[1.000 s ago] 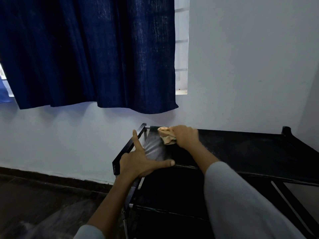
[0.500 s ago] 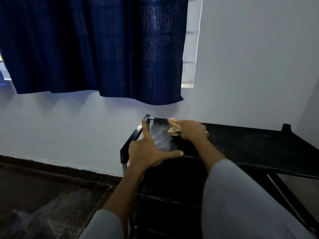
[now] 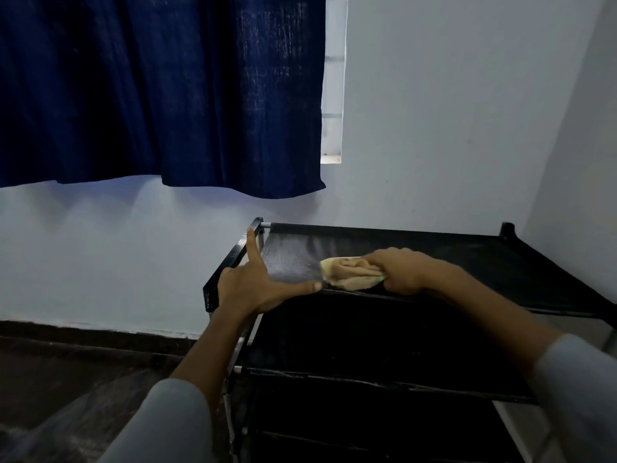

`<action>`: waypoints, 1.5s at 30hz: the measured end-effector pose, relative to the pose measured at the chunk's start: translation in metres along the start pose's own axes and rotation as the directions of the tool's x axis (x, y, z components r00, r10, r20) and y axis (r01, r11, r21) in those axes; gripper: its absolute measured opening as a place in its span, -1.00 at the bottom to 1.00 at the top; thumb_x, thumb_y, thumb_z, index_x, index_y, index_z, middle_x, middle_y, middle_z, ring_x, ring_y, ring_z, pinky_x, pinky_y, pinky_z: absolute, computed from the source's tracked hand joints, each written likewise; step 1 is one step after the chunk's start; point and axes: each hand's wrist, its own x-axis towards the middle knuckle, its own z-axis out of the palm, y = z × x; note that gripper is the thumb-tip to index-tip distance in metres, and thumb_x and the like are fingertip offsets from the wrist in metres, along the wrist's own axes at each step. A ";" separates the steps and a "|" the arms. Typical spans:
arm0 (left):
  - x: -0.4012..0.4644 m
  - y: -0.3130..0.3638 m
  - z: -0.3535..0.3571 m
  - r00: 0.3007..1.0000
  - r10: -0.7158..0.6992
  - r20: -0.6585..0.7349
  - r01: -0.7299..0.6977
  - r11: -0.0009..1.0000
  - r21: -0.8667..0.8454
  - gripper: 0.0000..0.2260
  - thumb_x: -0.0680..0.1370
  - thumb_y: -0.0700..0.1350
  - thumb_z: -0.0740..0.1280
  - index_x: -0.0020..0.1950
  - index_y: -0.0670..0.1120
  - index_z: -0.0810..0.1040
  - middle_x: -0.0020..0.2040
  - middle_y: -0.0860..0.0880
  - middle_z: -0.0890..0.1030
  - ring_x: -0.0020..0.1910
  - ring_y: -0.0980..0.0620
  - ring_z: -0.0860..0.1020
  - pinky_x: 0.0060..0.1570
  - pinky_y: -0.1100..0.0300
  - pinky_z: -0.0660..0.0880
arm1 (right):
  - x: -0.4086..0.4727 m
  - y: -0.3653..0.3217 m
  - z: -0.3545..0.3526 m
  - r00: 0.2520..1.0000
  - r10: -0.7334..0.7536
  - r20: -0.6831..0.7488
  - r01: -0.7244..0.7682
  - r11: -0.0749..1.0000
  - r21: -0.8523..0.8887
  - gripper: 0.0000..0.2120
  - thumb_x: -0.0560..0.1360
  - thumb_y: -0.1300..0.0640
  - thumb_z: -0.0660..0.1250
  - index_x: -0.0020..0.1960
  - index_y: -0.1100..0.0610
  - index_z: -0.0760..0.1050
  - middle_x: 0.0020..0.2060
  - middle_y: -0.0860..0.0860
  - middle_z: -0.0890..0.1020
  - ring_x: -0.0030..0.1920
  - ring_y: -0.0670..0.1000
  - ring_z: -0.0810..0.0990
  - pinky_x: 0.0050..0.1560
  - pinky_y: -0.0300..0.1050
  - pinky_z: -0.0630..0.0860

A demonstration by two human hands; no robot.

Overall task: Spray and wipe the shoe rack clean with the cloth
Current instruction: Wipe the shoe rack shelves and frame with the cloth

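My right hand (image 3: 405, 270) is clenched around the bunched yellow cloth (image 3: 350, 268), pressing it down on the top shelf of the black shoe rack (image 3: 434, 252). My left hand (image 3: 253, 284) lies released, flat on the rack's near-left corner, forefinger stretched along the side rail and thumb pointing toward the cloth. Between that thumb and the cloth the shelf shows a greyish, streaked patch, which I take as wet or freshly wiped. Beyond my right hand the top looks dull and unwiped, and the lower shelves below both hands appear untouched. I see no spray bottle. I judge the job early: one corner done.
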 end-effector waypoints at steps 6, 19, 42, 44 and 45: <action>0.001 -0.002 0.001 1.000 -0.003 -0.005 0.003 0.999 0.040 0.38 -0.16 0.68 0.03 0.48 0.05 -0.40 0.25 -0.10 0.56 0.14 -0.12 0.57 0.17 0.01 0.47 | -0.016 0.018 -0.001 0.999 0.038 -0.016 -0.039 0.999 -0.027 -0.44 0.48 0.24 0.24 0.42 -0.11 0.29 0.29 -0.01 0.51 0.28 0.06 0.46 0.43 0.09 0.18; 0.002 -0.001 0.001 0.998 0.055 -0.020 -0.054 0.997 0.049 0.39 -0.12 0.64 0.11 0.45 0.00 -0.46 0.31 -0.06 0.51 0.14 -0.03 0.57 0.14 0.11 0.46 | 0.075 -0.107 0.014 0.935 -0.197 -0.295 0.215 0.976 0.028 -0.79 0.53 0.12 0.24 0.14 0.12 0.48 0.06 0.09 0.60 0.05 0.09 0.57 -0.06 -0.13 0.33; 0.002 0.014 0.000 0.983 -0.115 0.144 0.099 0.989 0.113 0.38 -0.11 0.64 0.18 0.46 0.08 -0.43 0.45 -0.13 0.33 0.35 -0.20 0.40 0.23 -0.04 0.33 | -0.049 0.059 -0.010 0.940 0.282 -0.192 -0.289 0.957 -0.012 -0.67 0.43 0.06 0.30 0.19 -0.08 0.48 0.13 0.04 0.58 0.16 0.10 0.53 0.02 -0.10 0.36; 0.008 0.015 0.001 0.976 -0.103 0.190 0.093 0.994 0.060 0.39 -0.09 0.61 0.29 0.46 0.10 -0.42 0.49 -0.15 0.26 0.40 -0.20 0.34 0.35 -0.11 0.28 | -0.049 0.037 -0.012 0.937 0.208 -0.282 -0.230 0.972 -0.047 -0.63 0.38 0.00 0.33 0.20 -0.11 0.50 0.12 0.02 0.60 0.16 0.10 0.55 0.00 -0.11 0.34; 0.012 0.017 0.002 0.974 -0.079 0.211 0.074 0.997 0.034 0.40 -0.09 0.58 0.34 0.46 0.11 -0.41 0.50 -0.15 0.22 0.42 -0.20 0.30 0.37 -0.15 0.25 | -0.044 0.024 -0.010 0.930 0.167 -0.326 -0.197 0.979 -0.060 -0.62 0.38 -0.02 0.33 0.20 -0.10 0.51 0.12 0.03 0.60 0.16 0.11 0.55 0.02 -0.09 0.35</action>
